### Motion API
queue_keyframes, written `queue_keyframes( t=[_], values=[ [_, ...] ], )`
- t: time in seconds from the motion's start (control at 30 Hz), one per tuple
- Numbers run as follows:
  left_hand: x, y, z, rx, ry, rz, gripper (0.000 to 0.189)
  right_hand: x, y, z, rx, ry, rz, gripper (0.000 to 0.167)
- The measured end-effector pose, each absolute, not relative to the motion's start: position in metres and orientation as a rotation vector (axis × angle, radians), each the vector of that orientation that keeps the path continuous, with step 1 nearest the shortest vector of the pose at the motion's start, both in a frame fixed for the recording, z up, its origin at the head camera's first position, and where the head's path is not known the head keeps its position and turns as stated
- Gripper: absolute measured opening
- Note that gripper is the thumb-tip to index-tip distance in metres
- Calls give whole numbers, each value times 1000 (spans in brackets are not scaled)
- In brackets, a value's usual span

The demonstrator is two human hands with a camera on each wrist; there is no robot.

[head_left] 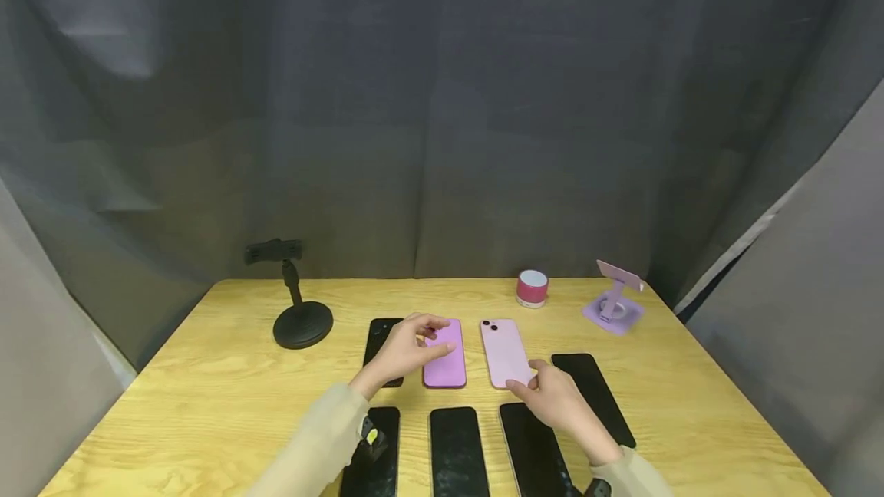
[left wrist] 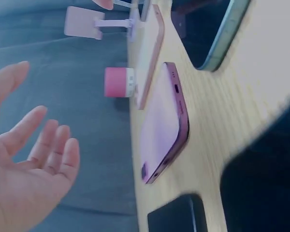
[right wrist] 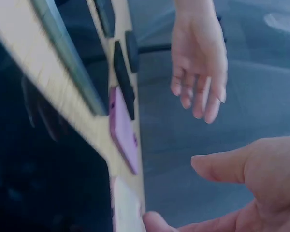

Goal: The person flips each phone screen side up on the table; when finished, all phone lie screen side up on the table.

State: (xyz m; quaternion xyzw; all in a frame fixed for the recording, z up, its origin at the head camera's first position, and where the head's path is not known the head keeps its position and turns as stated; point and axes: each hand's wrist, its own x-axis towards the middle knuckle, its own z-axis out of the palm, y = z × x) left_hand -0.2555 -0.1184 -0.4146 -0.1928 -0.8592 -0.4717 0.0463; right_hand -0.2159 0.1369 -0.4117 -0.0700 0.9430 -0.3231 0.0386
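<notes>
My left hand (head_left: 407, 347) hovers over a purple phone (head_left: 445, 370) with thumb and fingers apart. In the left wrist view that hand (left wrist: 34, 164) holds nothing, and the phone (left wrist: 159, 116) lies clear of it. Left of it a black phone (head_left: 376, 336) is partly hidden by the hand. My right hand (head_left: 555, 397) is at the lower right corner of a pale pink phone (head_left: 504, 351), which lies camera side up. In the right wrist view its thumb is spread away; a fingertip overlaps the pink phone's edge (right wrist: 128, 208), contact uncertain.
Along the front lie dark phones: left (head_left: 383, 474), middle (head_left: 459, 451) and right (head_left: 528, 443). Another dark phone (head_left: 594, 397) lies slanted at the right. A black stand (head_left: 302, 324), a pink cylinder (head_left: 532, 291) and a purple stand (head_left: 613, 311) stand farther back on the wooden table (head_left: 207, 382).
</notes>
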Motion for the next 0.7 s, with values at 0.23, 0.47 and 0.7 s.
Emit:
queue_keyframes(
  t=[0.23,0.47,0.7],
  values=[
    [-289,-93,-442,-611,-2623,-1392,42,-233,134,-428,-213,2966,-860,58],
    [-305,-79,-458,-561,-2658,-1461,41,-247,126,-436,-88,2939,-813,52],
    [-314,-62,-457,-545,-2757,-1456,44,-252,126,-439,-109,2937,-685,72]
  ],
)
